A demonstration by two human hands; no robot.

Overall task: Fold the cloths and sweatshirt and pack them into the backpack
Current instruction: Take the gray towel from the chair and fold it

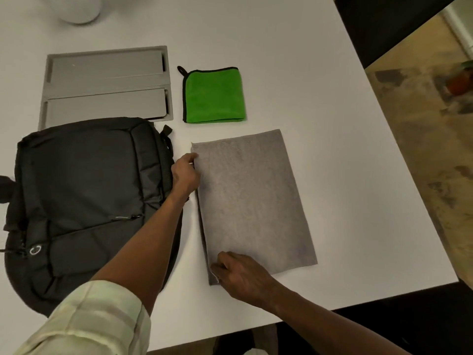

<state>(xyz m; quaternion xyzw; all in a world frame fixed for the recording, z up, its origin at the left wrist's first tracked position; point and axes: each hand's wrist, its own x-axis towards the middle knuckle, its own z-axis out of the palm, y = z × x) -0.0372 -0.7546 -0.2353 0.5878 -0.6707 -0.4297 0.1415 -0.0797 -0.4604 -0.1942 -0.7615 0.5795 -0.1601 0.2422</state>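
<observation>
A grey cloth (252, 201) lies folded in a long rectangle on the white table (320, 98). My left hand (185, 174) pinches its far left edge near the top corner. My right hand (242, 274) grips the near left corner. A green cloth (214, 96) with black trim lies folded square just beyond the grey one. The black backpack (84, 201) lies flat to the left, its zippers shut, touching my left wrist. No sweatshirt is in view.
A grey recessed panel (107, 83) with two flaps sits in the table behind the backpack. A white round object (79, 8) stands at the far left edge. The table's right edge (399, 160) drops to a patterned floor.
</observation>
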